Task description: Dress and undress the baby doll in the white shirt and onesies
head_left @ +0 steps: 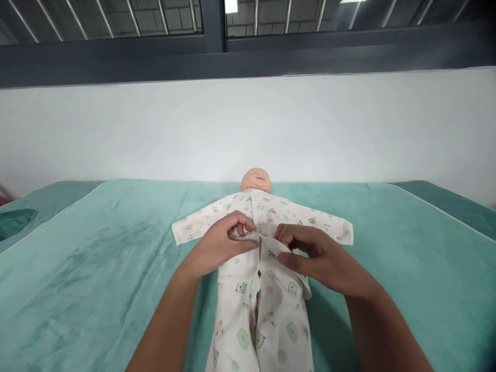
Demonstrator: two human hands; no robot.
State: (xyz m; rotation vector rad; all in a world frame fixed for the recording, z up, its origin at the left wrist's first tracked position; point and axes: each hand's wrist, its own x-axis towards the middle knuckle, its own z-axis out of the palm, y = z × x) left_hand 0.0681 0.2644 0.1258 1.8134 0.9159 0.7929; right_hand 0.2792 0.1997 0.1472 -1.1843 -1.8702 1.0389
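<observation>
A baby doll [256, 180] lies on its back, dressed in a white printed baby top [209, 216] with both sleeves spread wide. White printed baby pants [243, 315] cover its legs and run off the bottom of the view. At the top's front opening, my left hand [228, 240] is closed with thumb and fingers at the edge of the cloth. My right hand [310, 253] pinches the top's other front flap and holds it lifted off the belly. Any fastener between the fingers is too small to make out.
Beneath the doll is a green plush cover [116, 258] with pale seams on both sides. Behind it stands a white wall [155, 129], with a dark window frame [248, 64] and metal bars above. Dark green fabric [15, 222] lies at the far left.
</observation>
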